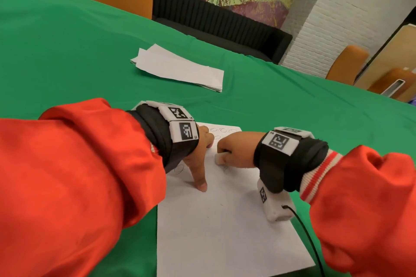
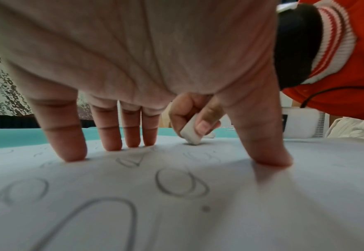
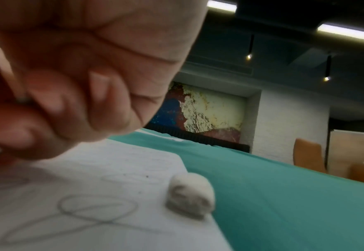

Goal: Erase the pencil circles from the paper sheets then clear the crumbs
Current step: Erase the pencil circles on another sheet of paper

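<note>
- left hand (image 2: 133,68) spread flat, fingertips (image 2: 71,149) pressing the paper sheet (image 1: 225,220) onto the green cloth (image 1: 67,40).
- right hand (image 1: 236,148) pinches the white eraser (image 2: 190,131), its corner on the sheet mid-page.
- pencil circles (image 2: 181,183) remain under the left palm; hard rubbing there could crease or tear the paper if the hold slips.
- grey crumb lump (image 3: 190,195) sits at the sheet's edge; a careless sweep may scatter it onto the cloth.
- spare sheets (image 1: 180,69) lie well apart.
</note>
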The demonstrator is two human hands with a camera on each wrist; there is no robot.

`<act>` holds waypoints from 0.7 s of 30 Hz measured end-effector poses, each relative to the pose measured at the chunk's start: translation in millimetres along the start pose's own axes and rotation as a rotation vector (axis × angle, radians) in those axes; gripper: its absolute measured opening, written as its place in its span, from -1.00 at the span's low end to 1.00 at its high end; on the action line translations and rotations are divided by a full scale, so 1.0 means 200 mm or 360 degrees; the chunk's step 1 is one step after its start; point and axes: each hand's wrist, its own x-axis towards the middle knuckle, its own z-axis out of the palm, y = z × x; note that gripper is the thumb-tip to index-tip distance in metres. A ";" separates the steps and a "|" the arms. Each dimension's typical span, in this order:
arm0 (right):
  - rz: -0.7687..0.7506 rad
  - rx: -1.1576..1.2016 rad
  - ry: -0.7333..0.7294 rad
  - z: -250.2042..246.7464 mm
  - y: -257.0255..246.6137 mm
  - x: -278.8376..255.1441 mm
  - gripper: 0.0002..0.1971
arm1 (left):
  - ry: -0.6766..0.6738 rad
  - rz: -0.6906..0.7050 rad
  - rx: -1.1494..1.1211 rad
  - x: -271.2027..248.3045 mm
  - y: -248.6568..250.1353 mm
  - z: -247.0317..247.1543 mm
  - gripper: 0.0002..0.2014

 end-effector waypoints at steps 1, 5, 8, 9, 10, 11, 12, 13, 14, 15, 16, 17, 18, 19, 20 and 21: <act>-0.0016 0.0001 0.0008 0.00 -0.01 0.00 -0.74 | -0.0052 0.0019 0.0043 0.00 0.01 -0.01 -0.01; -0.0178 0.0038 -0.0085 0.02 -0.06 -0.04 -0.73 | -0.0111 0.0092 0.0155 0.00 0.00 -0.02 0.01; -0.0044 0.0026 -0.0063 0.01 -0.01 -0.02 -0.71 | -0.0104 0.0072 0.0080 0.01 0.00 -0.01 0.00; 0.0005 0.0013 -0.0036 0.00 0.00 -0.01 -0.73 | -0.0099 0.0078 0.0076 0.00 0.00 -0.01 0.00; 0.0019 0.0007 -0.0018 0.01 0.00 -0.02 -0.76 | -0.0093 0.0082 0.0079 0.00 0.00 -0.02 0.00; -0.0006 0.0014 -0.0016 0.01 -0.01 -0.02 -0.79 | -0.0091 0.0091 0.0095 -0.01 0.00 -0.02 0.01; -0.0060 0.0024 -0.0032 0.01 -0.02 -0.03 -0.79 | -0.0090 0.0096 0.0109 0.00 0.00 -0.02 0.01; -0.0120 0.0029 -0.0063 0.01 -0.04 -0.04 -0.77 | -0.0101 0.0101 0.0129 0.00 0.00 -0.02 0.01; -0.0160 0.0033 -0.0097 0.01 -0.06 -0.05 -0.73 | -0.0101 0.0104 0.0134 0.00 0.01 -0.02 0.01; -0.0162 0.0036 -0.0117 0.01 -0.05 -0.05 -0.70 | -0.0099 0.0102 0.0135 0.00 0.01 -0.02 0.01; -0.0129 0.0038 -0.0112 0.01 -0.04 -0.04 -0.69 | -0.0094 0.0101 0.0122 -0.01 0.01 -0.03 0.01; -0.0073 0.0037 -0.0087 0.00 -0.02 -0.03 -0.69 | -0.0091 0.0095 0.0110 -0.01 0.01 -0.02 0.00; -0.0015 0.0026 -0.0052 0.00 0.00 -0.02 -0.71 | -0.0080 0.0089 0.0097 -0.01 0.01 -0.02 0.00; 0.0022 0.0013 -0.0031 0.00 0.01 -0.02 -0.72 | -0.0070 0.0090 0.0098 -0.01 0.01 -0.02 0.00; 0.0020 0.0012 -0.0027 0.01 0.01 -0.02 -0.73 | -0.0067 0.0091 0.0100 -0.01 0.01 -0.02 0.00; -0.0017 0.0021 -0.0037 0.01 0.00 -0.02 -0.74 | -0.0073 0.0093 0.0106 -0.01 0.01 -0.03 0.01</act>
